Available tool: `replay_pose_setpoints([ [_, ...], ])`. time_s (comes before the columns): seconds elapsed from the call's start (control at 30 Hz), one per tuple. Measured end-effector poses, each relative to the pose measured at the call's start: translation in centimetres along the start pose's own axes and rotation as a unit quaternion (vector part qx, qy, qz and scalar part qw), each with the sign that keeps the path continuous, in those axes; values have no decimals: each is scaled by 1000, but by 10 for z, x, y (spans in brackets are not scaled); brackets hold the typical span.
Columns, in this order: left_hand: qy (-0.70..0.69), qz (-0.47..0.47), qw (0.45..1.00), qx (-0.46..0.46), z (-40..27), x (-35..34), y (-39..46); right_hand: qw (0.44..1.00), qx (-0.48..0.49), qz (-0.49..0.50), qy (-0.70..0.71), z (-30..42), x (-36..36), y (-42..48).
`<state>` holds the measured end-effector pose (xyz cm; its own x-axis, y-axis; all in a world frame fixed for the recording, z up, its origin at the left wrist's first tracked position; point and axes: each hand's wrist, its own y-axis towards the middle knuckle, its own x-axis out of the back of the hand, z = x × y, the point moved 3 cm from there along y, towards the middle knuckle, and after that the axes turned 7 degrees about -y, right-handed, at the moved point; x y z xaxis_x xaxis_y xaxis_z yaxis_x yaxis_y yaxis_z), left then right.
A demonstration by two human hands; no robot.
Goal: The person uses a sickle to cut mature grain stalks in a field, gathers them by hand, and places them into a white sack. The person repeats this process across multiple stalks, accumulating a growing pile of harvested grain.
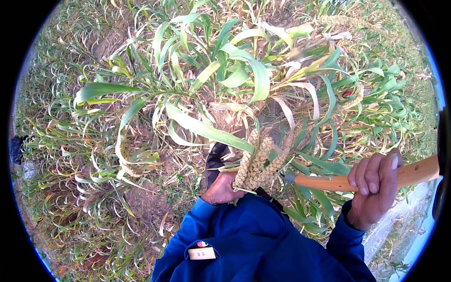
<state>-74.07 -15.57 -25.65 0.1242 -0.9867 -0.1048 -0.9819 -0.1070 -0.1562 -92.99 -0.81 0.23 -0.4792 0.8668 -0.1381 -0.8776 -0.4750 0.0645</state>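
My left hand (222,190) is closed around the lower ends of a bunch of ripe foxtail millet heads (259,165), held close to the front of the blue jacket (243,236). The heads are tan and lumpy, with a long green leaf (211,133) lying across their left side. Off to the right, my right hand (377,187) grips a smooth wooden tool handle (324,182). A grey metal collar (290,177) caps the handle's inner end, beside the bunch. The tool's working part cannot be made out among the leaves.
Standing millet plants (211,67) spread ahead, with dry leaves between them. Drooping heads hang at left (127,160) and right (355,98). A dark shoe or trouser leg (215,162) shows beyond my left hand. Bare soil (144,201) lies left; a pale strip (391,220) runs lower right.
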Motion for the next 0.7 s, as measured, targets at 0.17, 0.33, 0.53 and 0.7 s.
replay_pose_setpoints([
  [0.17,-150,-23,970,188,15,10,-39,990,117,38,-65,83,65,0],
  [0.33,-10,-31,999,-13,-18,12,-46,977,57,-170,-119,39,57,-12],
  [0.53,122,-52,990,-41,-55,6,-92,991,19,-124,-43,-4,65,-29],
  [0.7,-28,-203,979,11,-76,4,-171,999,-25,7,21,-25,44,-29],
])
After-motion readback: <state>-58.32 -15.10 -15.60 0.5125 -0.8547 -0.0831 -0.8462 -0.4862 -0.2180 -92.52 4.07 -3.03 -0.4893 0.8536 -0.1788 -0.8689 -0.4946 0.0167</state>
